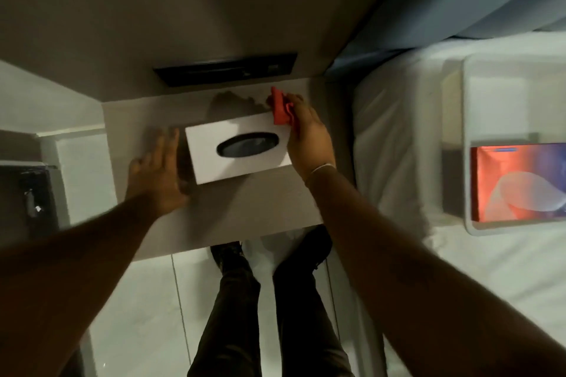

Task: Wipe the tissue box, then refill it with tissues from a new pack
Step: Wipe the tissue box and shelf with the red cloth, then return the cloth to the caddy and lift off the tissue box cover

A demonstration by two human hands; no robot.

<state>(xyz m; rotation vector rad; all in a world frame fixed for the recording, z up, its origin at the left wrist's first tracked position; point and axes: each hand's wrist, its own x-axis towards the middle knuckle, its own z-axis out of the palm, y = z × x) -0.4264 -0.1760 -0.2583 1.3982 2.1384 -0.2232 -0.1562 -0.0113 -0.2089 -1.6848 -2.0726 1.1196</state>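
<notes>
Your white tissue box (237, 151) lies flat on the pale surface (251, 208) just left of the frame's centre, its dark oval slot facing up and its long side running slightly tilted across the picture. Your right hand (307, 135) sits at the box's right end, its grip closed around a bunched red cloth (280, 109) that touches the box's upper right corner. Your left hand (156, 171) lies just beside the box's left end, fingers spread wide and flat, holding nothing; motion blur hides whether it touches the box. A thin band (318, 170) circles your right wrist. On the right of the frame, a white tray (471, 119) rests on the bed (398, 147), well apart from the box, and an orange-red tissue pack (517, 184) lies in its lower part. A dark panel (225, 69) is set in the wall above the surface. Below the surface, your dark-trousered legs (266, 315) stand on the light floor (147, 300).
</notes>
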